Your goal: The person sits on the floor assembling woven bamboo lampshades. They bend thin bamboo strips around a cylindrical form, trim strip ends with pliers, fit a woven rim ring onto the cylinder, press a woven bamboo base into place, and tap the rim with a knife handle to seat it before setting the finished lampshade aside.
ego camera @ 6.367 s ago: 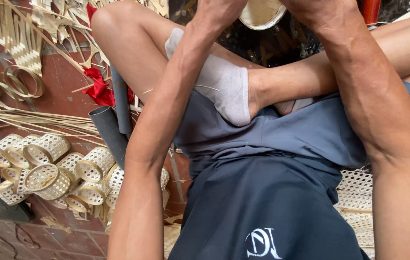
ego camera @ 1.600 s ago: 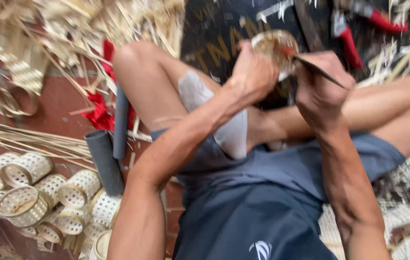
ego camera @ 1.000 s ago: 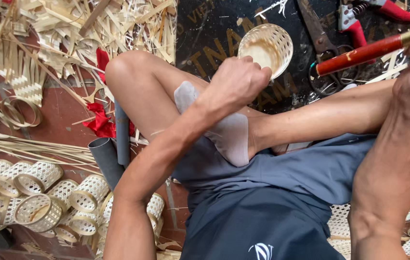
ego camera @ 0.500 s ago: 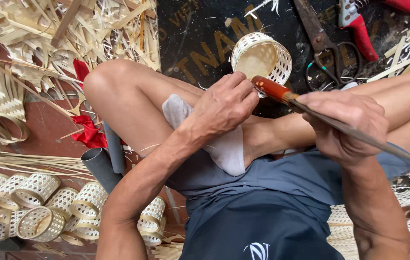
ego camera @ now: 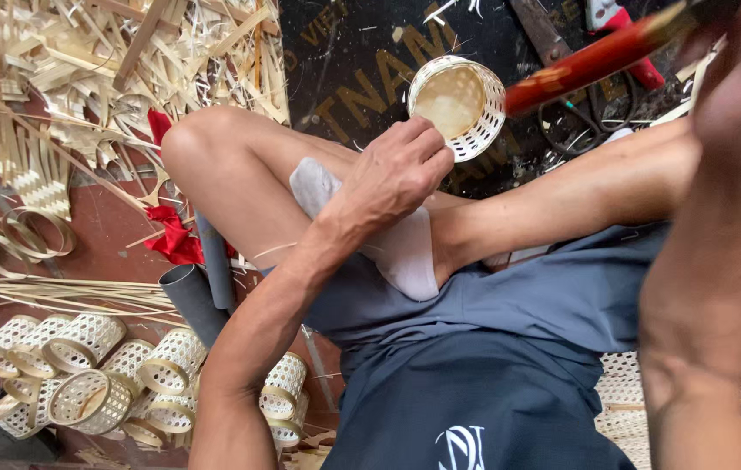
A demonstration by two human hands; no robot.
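My left hand (ego camera: 396, 174) rests on my crossed legs with its fingers curled, just below and left of a small round woven bamboo basket (ego camera: 459, 103) that stands on a black mat (ego camera: 344, 70). Nothing shows inside the fingers. My right hand (ego camera: 736, 96) is raised close to the camera at the upper right, blurred, and grips a tool with a long red handle (ego camera: 592, 59). The handle slants down toward the basket's right rim. The tool's blade is out of view.
A heap of small woven baskets (ego camera: 83, 374) lies at the lower left, next to grey tubes (ego camera: 192, 300) and a red scrap (ego camera: 174, 239). Loose bamboo strips (ego camera: 127, 61) cover the upper left. Scissors (ego camera: 562, 113) and a red-handled tool (ego camera: 618, 22) lie on the mat.
My right hand has lifted the red-handled tool from over my lap up and to the right, close to the camera. The left hand has stayed beside the basket.
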